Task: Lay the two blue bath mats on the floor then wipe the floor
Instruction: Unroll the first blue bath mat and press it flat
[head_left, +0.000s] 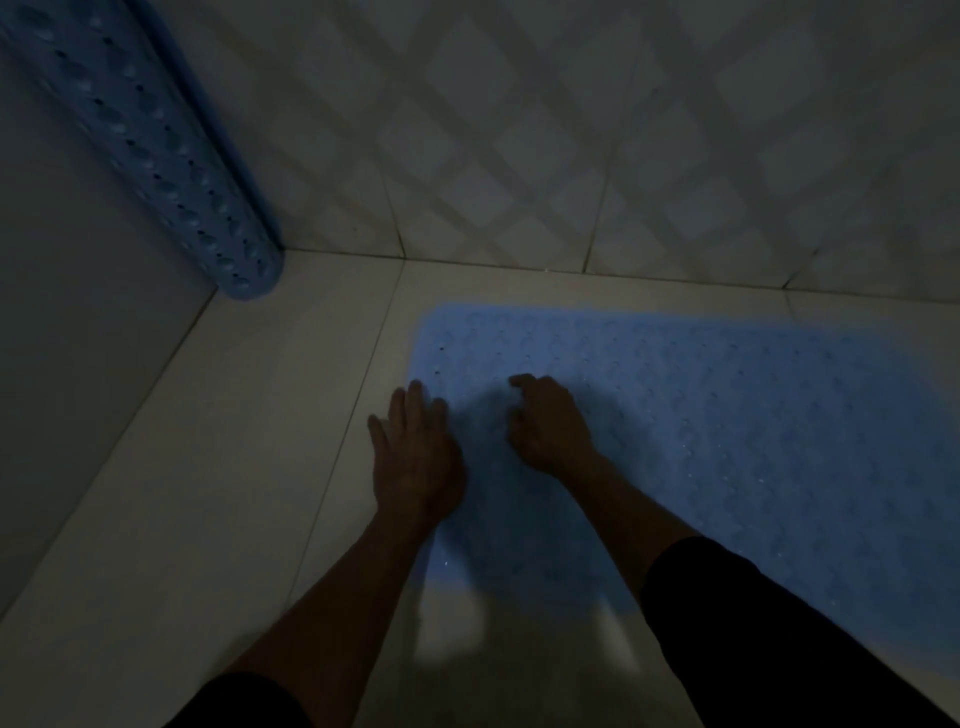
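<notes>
Head view, dim light. One blue bath mat (727, 441) lies flat on the tiled floor (234, 441), close to the back wall (519, 130). Left hand (415, 457) is flat with fingers spread, pressing on the mat's left edge, half on the floor. Right hand (545, 421) rests on the mat, fingers curled, gripping nothing. Second blue mat (150, 140) is rolled up, leaning upright in the left corner, bottom end on the floor.

Pale blue flat mat (727, 441) and blue rolled mat (156, 156) are hole-dotted; wall tiles (571, 130) show grey lattice.
</notes>
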